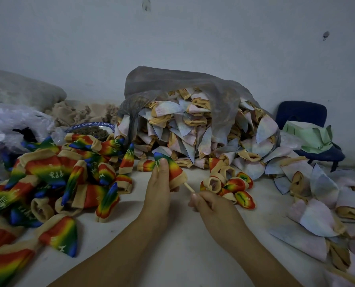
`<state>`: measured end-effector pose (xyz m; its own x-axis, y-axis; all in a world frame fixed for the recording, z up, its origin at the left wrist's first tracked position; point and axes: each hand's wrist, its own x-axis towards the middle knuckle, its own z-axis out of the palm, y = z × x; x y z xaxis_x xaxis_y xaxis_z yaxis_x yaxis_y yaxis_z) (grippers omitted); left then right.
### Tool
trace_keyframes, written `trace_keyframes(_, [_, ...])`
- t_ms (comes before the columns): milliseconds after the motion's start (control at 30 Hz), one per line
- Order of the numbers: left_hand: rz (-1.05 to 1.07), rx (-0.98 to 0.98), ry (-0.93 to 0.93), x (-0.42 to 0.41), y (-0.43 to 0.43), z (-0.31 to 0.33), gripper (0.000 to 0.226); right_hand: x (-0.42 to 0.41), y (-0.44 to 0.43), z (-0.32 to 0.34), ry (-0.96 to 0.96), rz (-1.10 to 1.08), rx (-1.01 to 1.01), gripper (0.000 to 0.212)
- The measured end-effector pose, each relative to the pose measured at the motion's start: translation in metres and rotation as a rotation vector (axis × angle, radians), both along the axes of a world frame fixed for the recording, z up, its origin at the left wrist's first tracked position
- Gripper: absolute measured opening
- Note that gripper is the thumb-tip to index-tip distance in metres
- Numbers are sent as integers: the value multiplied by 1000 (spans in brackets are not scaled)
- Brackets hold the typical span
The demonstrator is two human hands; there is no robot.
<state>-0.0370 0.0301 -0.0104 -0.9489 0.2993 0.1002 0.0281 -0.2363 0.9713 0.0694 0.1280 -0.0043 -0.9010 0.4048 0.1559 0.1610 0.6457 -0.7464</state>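
My left hand (159, 183) grips a rainbow-printed cloth cone with a beige cuff (173, 171), held up above the white work surface at centre. A thin pale stick (189, 187) pokes out of the cuff's open end. My right hand (208, 204) pinches the near end of that stick just right of the left hand. White letters are printed on the rainbow fabric.
A heap of rainbow cones (54, 183) lies on the left; a few small ones (232, 187) on the right. A grey mesh bag (172, 83) spills pale inside-out cones (193, 131) behind. More pale ones (317, 214) lie right. A blue chair (300, 114) stands far right, a dish (93, 129) far left.
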Motion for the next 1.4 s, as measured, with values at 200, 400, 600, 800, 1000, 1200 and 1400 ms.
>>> trace_keyframes(200, [92,2,-21,-7,-5,4,15,2,4,1,-32,-43,90,28])
trace_keyframes(400, [107,-189,88,-1,0,3,41,-2,-3,-2,17,-104,96,30])
trace_keyframes(600, [137,-217,148,4,5,6,50,-5,-13,-5,80,-96,-24,30])
trace_keyframes(800, [117,-126,70,5,0,-1,60,0,7,5,-5,-68,210,25])
trace_keyframes(1000, [123,-138,51,0,-2,0,53,6,16,6,-7,-161,292,30])
trace_keyframes(1200, [15,-178,112,1,5,-3,58,-1,0,-2,59,-146,93,26])
trace_keyframes(1400, [-13,-115,52,-2,4,-6,45,-3,1,-2,55,-114,92,23])
